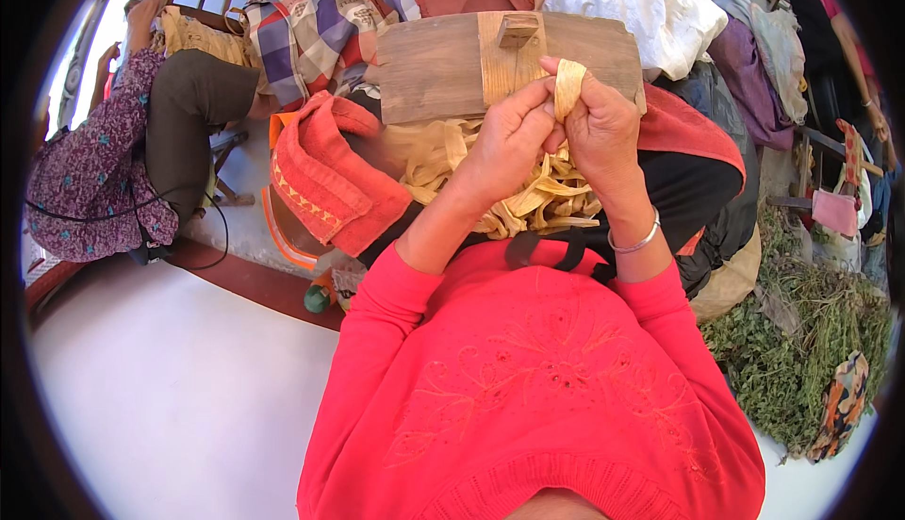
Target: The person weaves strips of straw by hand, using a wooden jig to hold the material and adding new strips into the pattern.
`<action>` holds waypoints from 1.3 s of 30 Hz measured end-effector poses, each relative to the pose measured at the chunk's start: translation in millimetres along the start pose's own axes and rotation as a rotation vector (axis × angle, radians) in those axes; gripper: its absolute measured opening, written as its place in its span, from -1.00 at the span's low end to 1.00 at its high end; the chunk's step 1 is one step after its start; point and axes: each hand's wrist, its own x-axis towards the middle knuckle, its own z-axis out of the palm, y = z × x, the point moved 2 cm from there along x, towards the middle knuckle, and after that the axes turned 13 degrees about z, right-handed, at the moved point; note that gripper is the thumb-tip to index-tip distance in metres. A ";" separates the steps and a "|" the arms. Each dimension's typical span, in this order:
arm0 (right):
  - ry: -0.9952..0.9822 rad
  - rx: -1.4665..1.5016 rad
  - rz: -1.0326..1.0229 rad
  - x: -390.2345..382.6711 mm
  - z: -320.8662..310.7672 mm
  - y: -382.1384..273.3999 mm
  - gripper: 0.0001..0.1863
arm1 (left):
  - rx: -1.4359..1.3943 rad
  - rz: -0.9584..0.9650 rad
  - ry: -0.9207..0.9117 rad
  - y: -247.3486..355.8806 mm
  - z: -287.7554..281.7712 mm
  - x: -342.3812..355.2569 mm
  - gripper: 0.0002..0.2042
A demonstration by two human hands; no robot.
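A pale yellow, flat dried strip (568,91), which looks like husk or leaf, is bent into a narrow loop between my two hands. My left hand (509,143) pinches near its lower end, the fingertips meeting those of the other hand. My right hand (608,129) is closed on the strip, which stands up by its thumb. Beneath both hands a loose heap of similar strips (542,201) lies on my lap. Just beyond is a wooden board (429,72) with a lighter plank across it and a small wooden block (518,30) standing up from it. The fingertips partly hide each other.
A red towel (335,176) drapes over my left knee. Another person in a purple patterned top (99,166) sits at the left. A white sack (636,11) and checked cloth (311,16) lie beyond the board. Green cut plants (792,350) are heaped at the right.
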 end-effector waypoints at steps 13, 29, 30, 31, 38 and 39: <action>-0.285 -0.271 0.227 -16.4 0.7 56.2 -0.83 | 1.241 0.351 -0.199 -25.9 -24.1 -14.3 -0.85; -0.182 0.208 0.172 -11.2 7.7 36.8 -0.92 | 1.188 0.210 -0.089 -10.3 -6.2 12.9 -0.82; -0.136 0.129 0.087 -10.3 7.6 32.9 -0.92 | 1.183 0.186 -0.084 -12.4 -7.8 14.5 -0.83; -0.091 0.050 0.001 -10.0 7.2 29.9 -0.93 | 1.161 0.215 -0.057 -15.0 -8.5 15.3 -0.84; 0.009 0.244 0.037 -5.6 9.4 17.6 -0.94 | 0.054 -0.258 0.198 -58.7 -44.9 1.0 -0.85; 0.016 0.330 0.109 -6.4 12.9 23.5 -0.95 | -0.146 -0.342 0.221 -52.9 -42.8 -9.5 -0.84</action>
